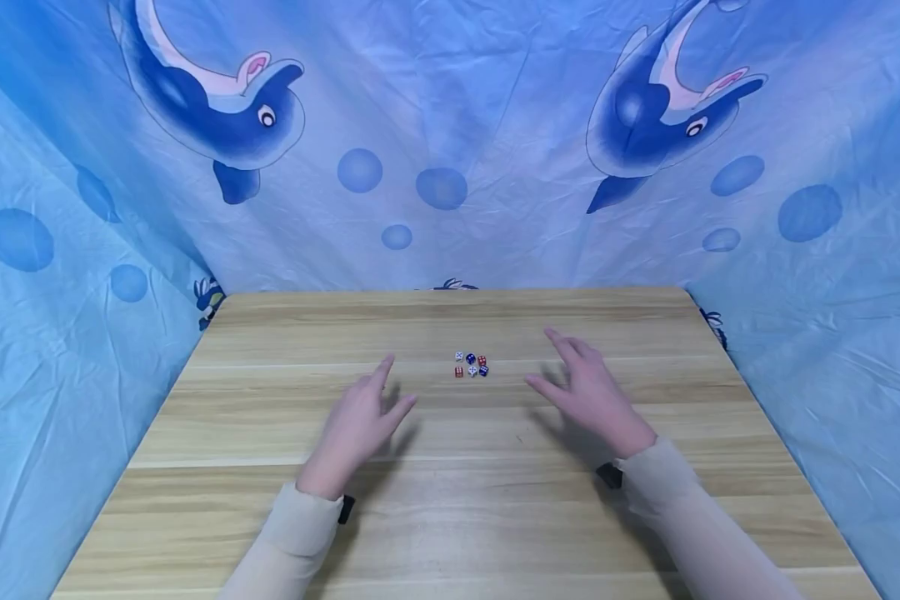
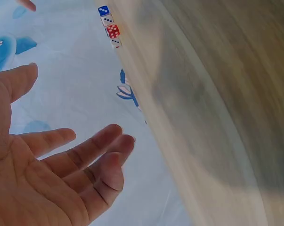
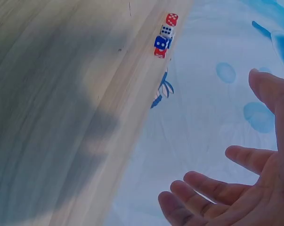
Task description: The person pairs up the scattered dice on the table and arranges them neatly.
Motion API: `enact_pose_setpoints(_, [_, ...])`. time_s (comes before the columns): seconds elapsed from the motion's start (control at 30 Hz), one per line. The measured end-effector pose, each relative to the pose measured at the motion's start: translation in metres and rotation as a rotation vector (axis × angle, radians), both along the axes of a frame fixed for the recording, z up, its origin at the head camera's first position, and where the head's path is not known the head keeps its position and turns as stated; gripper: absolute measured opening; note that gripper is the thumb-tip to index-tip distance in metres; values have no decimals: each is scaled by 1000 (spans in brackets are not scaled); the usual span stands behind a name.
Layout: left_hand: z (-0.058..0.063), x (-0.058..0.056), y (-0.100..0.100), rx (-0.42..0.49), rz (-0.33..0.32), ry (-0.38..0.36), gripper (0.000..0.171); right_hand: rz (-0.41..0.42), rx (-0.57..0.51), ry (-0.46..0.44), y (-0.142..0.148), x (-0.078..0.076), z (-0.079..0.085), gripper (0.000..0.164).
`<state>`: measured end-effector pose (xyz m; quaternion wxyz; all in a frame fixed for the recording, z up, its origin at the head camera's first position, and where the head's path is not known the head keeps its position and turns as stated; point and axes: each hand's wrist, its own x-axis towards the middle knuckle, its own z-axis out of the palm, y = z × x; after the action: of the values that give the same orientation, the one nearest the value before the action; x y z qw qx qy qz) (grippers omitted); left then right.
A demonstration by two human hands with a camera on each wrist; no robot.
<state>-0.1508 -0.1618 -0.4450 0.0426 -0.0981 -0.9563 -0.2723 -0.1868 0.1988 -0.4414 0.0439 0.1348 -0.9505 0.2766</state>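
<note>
As six dice [image 1: 472,369] sit in two short rows on the far half of the table [image 1: 450,500], perhaps grouped within reach of both sides, the left hand [image 1: 355,423] and right hand [image 1: 591,392] flank them in the head view. The left-wrist view shows a relaxed, empty palm; the right-wrist view, another, gripping nothing.

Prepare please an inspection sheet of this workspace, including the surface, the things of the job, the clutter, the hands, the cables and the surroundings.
Surface: table, wood-grained, with shadows of the hands.
Job's things: six dice, two white, two blue, two red, grouped closely.
Clutter: nothing seen.
Left hand: left of the dice, apart from them, holding nothing.
Right hand: right of the dice, apart from them, holding nothing.
Cables: nothing seen.
Surroundings: blue curtain with printed dolphins.
</note>
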Motion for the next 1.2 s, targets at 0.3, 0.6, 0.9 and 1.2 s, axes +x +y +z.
enact_pose_setpoints(0.3, [-1, -9, 12, 48, -21, -38, 79, 23, -56, -51, -11, -4, -1, 89])
enact_pose_setpoints(0.6, [-2, -17, 26, 57, -36, -45, 70, 86, -143, -80, -24, -8, -6, 81])
enact_pose_setpoints(0.9, [-10, -25, 36, 113, -32, -94, 64, 112, -187, -96, -38, -13, -12, 73])
enact_pose_setpoints(1.2, [-11, -35, 46, 126, -5, -138, 60, 120, -206, -123, -51, -18, -17, 68])
